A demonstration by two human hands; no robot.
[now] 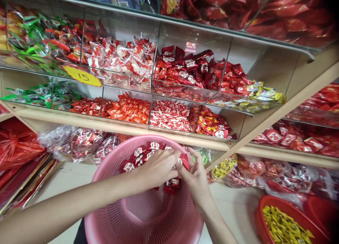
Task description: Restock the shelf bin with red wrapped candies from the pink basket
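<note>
Over a pink plastic basket [106,201], my left hand [161,166] is closed, its fingertips pinching near the edge of a red candy packet [184,161]. My right hand [197,178] grips the same packet between thumb and fingers, the two hands' fingertips almost meeting. Several more dark red candy packets with white print [139,154] lie in the far part of the basket, some beneath my left hand. They look joined in strips, though my hand hides part of them. The near basket floor shows its mesh.
Ahead stand glass-fronted candy shelves [129,109] with a yellow price tag [82,76]. Bagged sweets [87,145] lie beneath them. At lower right is a red tub [261,215] of yellow-wrapped sweets [283,224]. Red bags [18,145] are at left.
</note>
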